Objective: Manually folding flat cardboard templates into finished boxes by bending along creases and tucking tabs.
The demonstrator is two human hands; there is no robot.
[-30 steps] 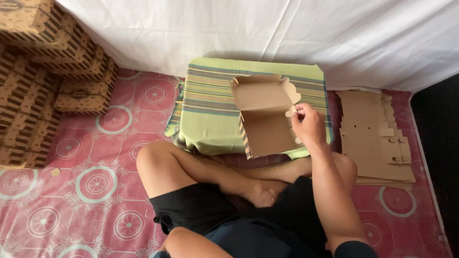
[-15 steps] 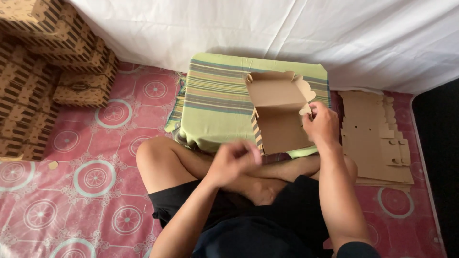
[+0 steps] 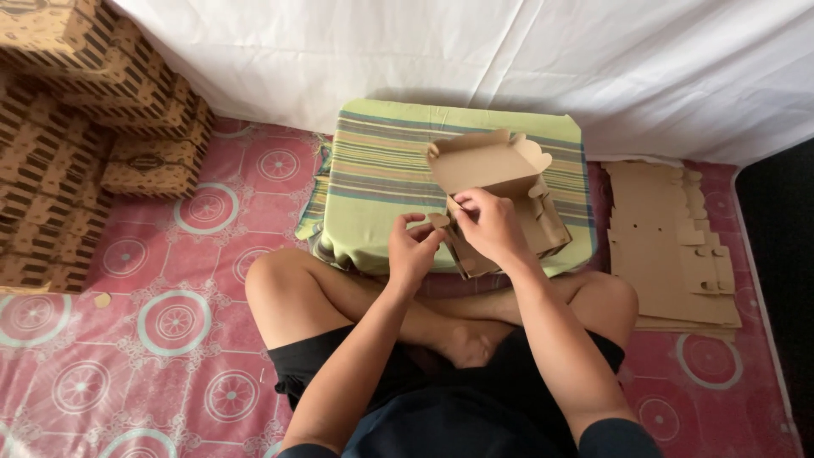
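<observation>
While the half-folded cardboard box (image 3: 500, 199) rests on a striped cushion (image 3: 381, 178), the right hand (image 3: 492, 225) pinches its side flap; the left hand (image 3: 413, 248) (fingers curled) holds a tab. Soft support could buckle the walls.

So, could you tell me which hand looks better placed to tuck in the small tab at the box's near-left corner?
Probably the left hand: its fingertips already pinch that tab, while the right hand rests on the cardboard box, steadying its wall.

Brown cardboard box (image 3: 500, 199), half-folded, lid flap raised toward twelve o'clock, resting on the striped cushion (image 3: 381, 178), held at its near-left corner.
</observation>
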